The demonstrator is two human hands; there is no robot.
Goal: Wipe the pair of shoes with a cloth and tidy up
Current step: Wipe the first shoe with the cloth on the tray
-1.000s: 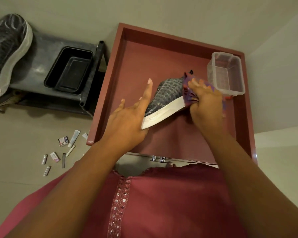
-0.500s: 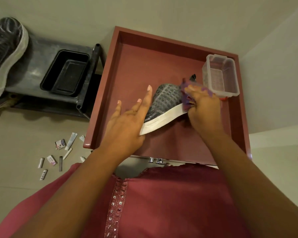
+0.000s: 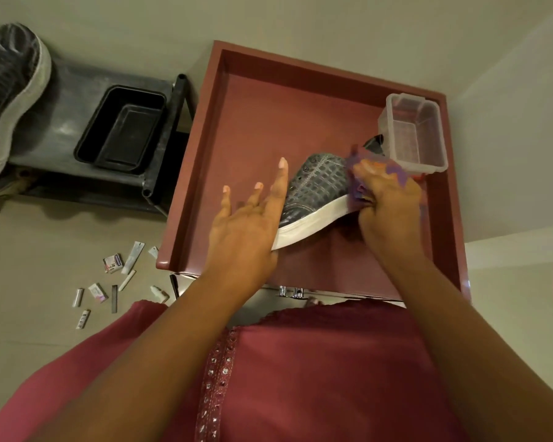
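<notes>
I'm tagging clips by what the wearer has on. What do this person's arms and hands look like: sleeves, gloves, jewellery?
Both forearms are bare right up to the frame's edge, with no sleeves in view. The left hand and right hand wear no gloves, and no rings, bracelets or watch show. The left fingernails look pale and unpainted. Below the arms hangs a maroon garment with a sparkly stud strip.
</notes>
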